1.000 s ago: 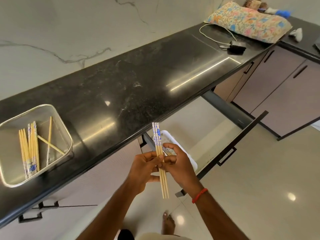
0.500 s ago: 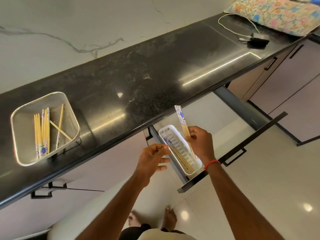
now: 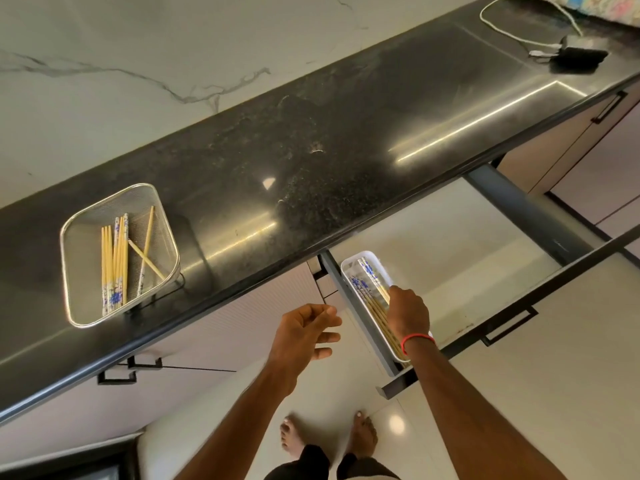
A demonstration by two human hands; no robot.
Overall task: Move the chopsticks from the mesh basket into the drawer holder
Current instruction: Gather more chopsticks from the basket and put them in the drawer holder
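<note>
The silver mesh basket [image 3: 71, 244] stands on the black counter at the left, with several bamboo chopsticks [image 3: 116, 258] with blue-patterned ends lying in it. In the open drawer [image 3: 519, 299] below the counter sits the white holder [image 3: 349, 268], which has several chopsticks inside. My right hand [image 3: 408, 315] is down over the holder and grips a small bundle of chopsticks [image 3: 371, 279], whose patterned ends lie low inside the holder's far end. Left of the drawer my left hand [image 3: 304, 332] hovers with loosely curled fingers and holds nothing.
A black charger with a white cable [image 3: 578, 57] lies on the counter [image 3: 311, 150] at the far right. The drawer's dark front panel and handle [image 3: 509, 323] jut out to my right. My bare feet [image 3: 329, 438] stand on the glossy floor below.
My left hand let go of the bundle and drew back. My right hand carried the chopsticks down from above the drawer into the white holder. The view tilted further down.
</note>
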